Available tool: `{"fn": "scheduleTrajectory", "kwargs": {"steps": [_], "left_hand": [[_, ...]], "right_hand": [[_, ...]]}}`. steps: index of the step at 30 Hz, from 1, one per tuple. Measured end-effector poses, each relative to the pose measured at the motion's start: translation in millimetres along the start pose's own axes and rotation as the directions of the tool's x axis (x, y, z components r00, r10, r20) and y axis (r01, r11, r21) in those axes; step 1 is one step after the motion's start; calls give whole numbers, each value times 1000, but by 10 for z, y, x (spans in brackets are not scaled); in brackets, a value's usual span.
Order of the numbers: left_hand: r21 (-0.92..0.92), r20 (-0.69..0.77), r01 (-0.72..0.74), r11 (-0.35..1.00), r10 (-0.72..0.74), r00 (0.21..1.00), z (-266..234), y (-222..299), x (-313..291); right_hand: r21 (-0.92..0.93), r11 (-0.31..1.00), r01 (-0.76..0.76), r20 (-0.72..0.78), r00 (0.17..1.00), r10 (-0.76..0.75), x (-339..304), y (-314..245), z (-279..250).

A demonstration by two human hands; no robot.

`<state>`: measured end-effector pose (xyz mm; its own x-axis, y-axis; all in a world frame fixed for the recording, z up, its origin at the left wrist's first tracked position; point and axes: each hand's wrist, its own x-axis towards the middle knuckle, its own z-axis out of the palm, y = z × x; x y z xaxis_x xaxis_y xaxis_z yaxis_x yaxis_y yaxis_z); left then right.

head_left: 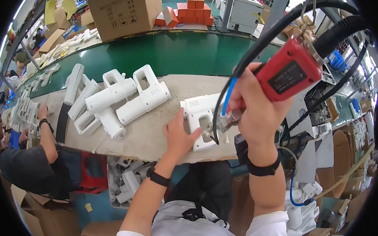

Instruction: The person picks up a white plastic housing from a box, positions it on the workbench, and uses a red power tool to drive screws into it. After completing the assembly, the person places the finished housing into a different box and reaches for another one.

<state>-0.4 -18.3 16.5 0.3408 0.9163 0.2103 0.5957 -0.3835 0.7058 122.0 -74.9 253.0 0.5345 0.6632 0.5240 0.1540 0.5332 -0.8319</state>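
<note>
My right hand (256,112) grips a red and black powered screwdriver (290,72) that hangs from black cables and a blue hose; its tip points down onto a white plastic gun-shaped housing (199,118) on the grey work mat (154,135). My left hand (179,136) lies flat on the mat with its fingers spread against the housing's left side, steadying it. Both wrists wear black bands.
Several more white gun-shaped housings (114,100) lie on the mat to the left. A green conveyor belt (175,52) runs behind, with a cardboard box (120,9) and orange boxes (189,10). Another person's arm (47,133) works at the left. A bin of white parts (127,180) sits below.
</note>
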Motion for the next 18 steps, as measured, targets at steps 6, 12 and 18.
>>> {"fn": "scheduleTrajectory", "kwargs": {"steps": [6,12,18], "left_hand": [[-81,-55,0,997,-4,998,81,-99,155],[-53,-50,13,999,-16,999,87,-86,131],[-44,-54,43,998,-45,998,52,-41,89]], "right_hand": [[43,997,-57,42,998,55,-198,56,-73],[-3,998,-55,2,998,55,-196,94,-192],[-9,999,-42,0,999,42,-165,257,-273]]}}
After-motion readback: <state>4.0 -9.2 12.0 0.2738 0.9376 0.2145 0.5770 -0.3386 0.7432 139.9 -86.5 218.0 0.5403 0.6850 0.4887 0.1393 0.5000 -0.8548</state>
